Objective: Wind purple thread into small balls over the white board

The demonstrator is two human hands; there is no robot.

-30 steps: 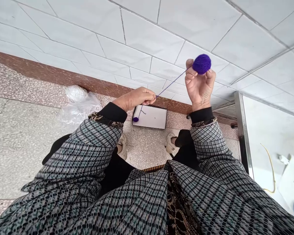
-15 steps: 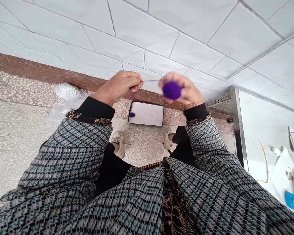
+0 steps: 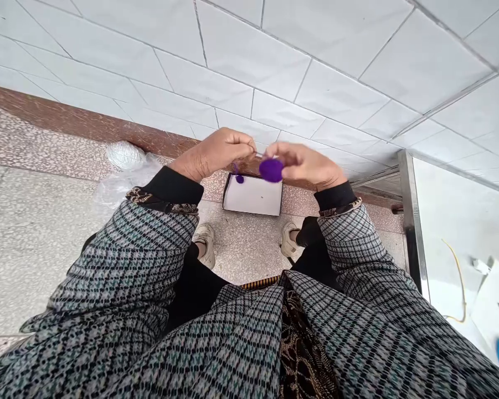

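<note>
My right hand (image 3: 305, 163) holds a small ball of purple yarn (image 3: 271, 169) in its fingertips, a little blurred by motion. Close beside it, my left hand (image 3: 218, 151) is closed in a pinch on the purple strand (image 3: 237, 175) that runs to the ball. A short length of strand with a small purple clump hangs below the left fingers. Both hands are raised in front of me, over a white shallow box (image 3: 253, 195) on the floor. My sleeves are checked grey and black.
The box lies against a brown skirting under a white tiled wall. A clear plastic bag with white stuff (image 3: 127, 158) lies on the speckled floor at left. My shoes (image 3: 205, 244) stand near the box. A metal-edged white table (image 3: 411, 221) with a yellow cord stands at right.
My right hand came down from head height with the ball and moved close to my left hand. The strand between the hands went from long and taut to very short.
</note>
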